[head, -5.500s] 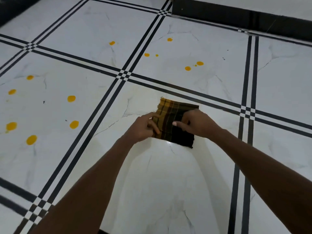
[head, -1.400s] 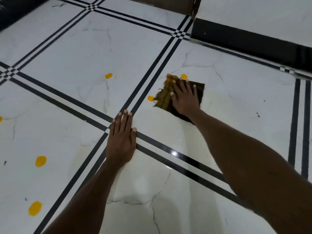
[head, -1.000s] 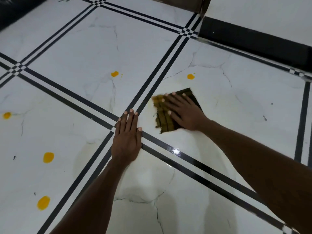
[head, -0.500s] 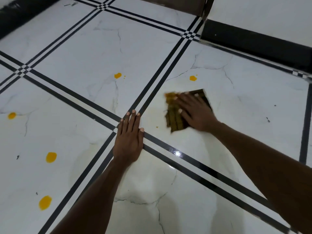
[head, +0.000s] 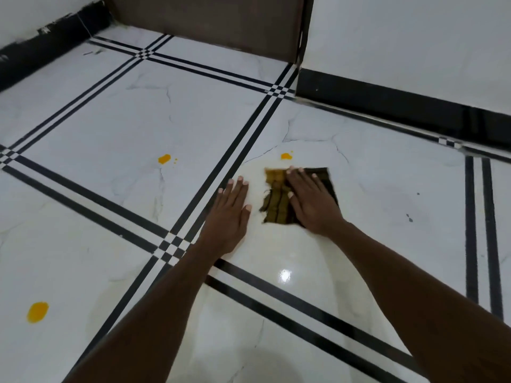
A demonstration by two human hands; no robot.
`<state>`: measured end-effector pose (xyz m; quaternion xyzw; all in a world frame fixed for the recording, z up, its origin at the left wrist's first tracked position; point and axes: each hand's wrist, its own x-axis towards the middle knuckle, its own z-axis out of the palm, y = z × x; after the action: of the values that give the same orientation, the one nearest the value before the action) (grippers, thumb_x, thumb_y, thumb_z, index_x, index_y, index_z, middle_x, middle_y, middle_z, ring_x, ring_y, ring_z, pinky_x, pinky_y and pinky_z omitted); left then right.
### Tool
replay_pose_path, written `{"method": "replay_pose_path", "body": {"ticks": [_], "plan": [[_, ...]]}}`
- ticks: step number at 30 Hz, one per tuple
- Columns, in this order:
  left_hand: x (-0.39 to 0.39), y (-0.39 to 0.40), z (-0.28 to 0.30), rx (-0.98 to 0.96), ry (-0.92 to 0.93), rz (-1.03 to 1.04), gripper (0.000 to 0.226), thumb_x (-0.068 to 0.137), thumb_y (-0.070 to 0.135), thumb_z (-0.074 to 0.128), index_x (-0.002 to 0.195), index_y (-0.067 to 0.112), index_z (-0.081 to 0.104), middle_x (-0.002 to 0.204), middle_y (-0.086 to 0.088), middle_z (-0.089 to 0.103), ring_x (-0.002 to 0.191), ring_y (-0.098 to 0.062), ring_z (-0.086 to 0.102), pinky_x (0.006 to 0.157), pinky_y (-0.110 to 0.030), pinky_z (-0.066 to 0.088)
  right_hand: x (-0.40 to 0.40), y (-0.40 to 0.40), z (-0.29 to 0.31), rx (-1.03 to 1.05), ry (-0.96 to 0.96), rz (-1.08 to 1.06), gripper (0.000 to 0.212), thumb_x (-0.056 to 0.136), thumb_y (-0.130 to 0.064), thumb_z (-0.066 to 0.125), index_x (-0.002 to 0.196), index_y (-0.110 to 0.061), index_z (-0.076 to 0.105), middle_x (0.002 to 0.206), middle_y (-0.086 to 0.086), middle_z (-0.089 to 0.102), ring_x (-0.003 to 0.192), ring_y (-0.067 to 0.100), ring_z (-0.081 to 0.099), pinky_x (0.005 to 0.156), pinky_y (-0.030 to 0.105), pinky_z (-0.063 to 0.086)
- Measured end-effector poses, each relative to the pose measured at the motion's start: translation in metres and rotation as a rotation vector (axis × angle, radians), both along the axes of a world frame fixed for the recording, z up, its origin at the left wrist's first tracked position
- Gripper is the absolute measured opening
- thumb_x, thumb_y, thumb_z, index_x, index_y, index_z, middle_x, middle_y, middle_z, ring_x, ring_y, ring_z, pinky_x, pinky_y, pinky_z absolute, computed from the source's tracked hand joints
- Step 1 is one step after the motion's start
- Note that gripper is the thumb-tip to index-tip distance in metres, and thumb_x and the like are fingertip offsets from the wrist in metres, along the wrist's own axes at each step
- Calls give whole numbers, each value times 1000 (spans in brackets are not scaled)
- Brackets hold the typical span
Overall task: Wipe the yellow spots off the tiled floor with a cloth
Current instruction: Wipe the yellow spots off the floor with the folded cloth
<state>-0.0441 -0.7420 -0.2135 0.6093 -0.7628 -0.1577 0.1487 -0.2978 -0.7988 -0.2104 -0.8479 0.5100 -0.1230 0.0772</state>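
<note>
Brown wooden panel [head: 210, 20] at the far wall, black skirting [head: 387, 103] along white walls [head: 414, 37]

Glossy white marble-look floor [head: 193, 120] with black double lines meets white walls [head: 401, 37], black skirting [head: 387, 106] and brown panel [head: 207, 20].

cloth [head: 277, 200] – folded, flat on floor | yellow spots [head: 286, 156] – one just beyond, seemingly untouched

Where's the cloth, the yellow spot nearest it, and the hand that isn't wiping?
cloth [head: 276, 200]: head view, on its striped yellow-brown part.
nearest spot [head: 286, 156]: head view, middle of the blob.
left hand [head: 231, 214]: head view, back of the hand.
</note>
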Motion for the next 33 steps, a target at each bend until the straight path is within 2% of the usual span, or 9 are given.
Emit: {"method": "replay_pose_path", "body": {"ticks": [4,9,13,17,21,23,27,30,33], "plan": [[-12,-10,-20,-82,-119,-9,60,112,38,18,167,17,12,176,0,7,164,-18,-1,133,-45,10,-12,-49,-1,29,21,-195,69,105,-44,12,160,-9,35,169,10,30,159,30,24,129,50,18],[-14,-9,-20,-79,-112,-8,60,112,39,15,168,20,5,177,1,2,163,-14,-7,134,-43,8,22,-99,-1,124,21,-383,67,106,-44,11,165,-14,19,174,5,14,162,28,7,129,51,2],[-13,-11,-21,-72,-118,-14,60,112,38,16,168,19,5,177,0,2,163,-15,-6,133,-44,10,48,-101,1,83,78,-64,65,107,-43,12,165,-16,22,174,4,18,162,25,10,131,50,6],[-13,-11,-18,-78,-106,-21,60,112,36,20,168,17,8,177,-1,5,163,-16,-3,132,-46,14,8,-72,3,33,113,289,58,111,-42,18,165,-22,22,173,-4,18,161,17,11,131,42,5],[-13,-12,-18,-79,-94,-16,59,112,36,21,168,18,9,177,0,4,163,-15,-4,133,-44,11,-5,-109,6,50,83,-95,67,105,-47,8,164,-22,26,173,0,22,161,23,15,130,53,13],[-14,-13,-18,-81,-100,-17,59,112,36,21,168,18,8,177,0,4,163,-14,-5,133,-43,9,20,-129,7,120,59,-269,65,107,-45,10,165,-19,22,174,3,16,162,26,9,131,53,5],[-12,-13,-20,-81,-116,-19,60,113,38,19,168,18,8,176,-1,5,163,-14,-5,133,-44,10,68,-106,4,87,94,-16,62,108,-41,14,164,-19,26,173,4,20,161,27,14,130,54,11],[-13,-14,-19,-76,-114,-22,60,113,39,19,167,16,8,176,-3,7,163,-15,-4,133,-45,12,41,-70,0,27,117,180,58,109,-40,19,163,-23,29,172,-1,24,160,22,18,130,47,13],[-13,-12,-21,-79,-114,-17,60,112,38,18,167,17,8,176,-2,4,163,-15,-5,133,-44,10,0,-68,2,47,139,101,59,109,-44,17,165,-25,23,173,-3,19,161,20,14,131,48,11]]}}
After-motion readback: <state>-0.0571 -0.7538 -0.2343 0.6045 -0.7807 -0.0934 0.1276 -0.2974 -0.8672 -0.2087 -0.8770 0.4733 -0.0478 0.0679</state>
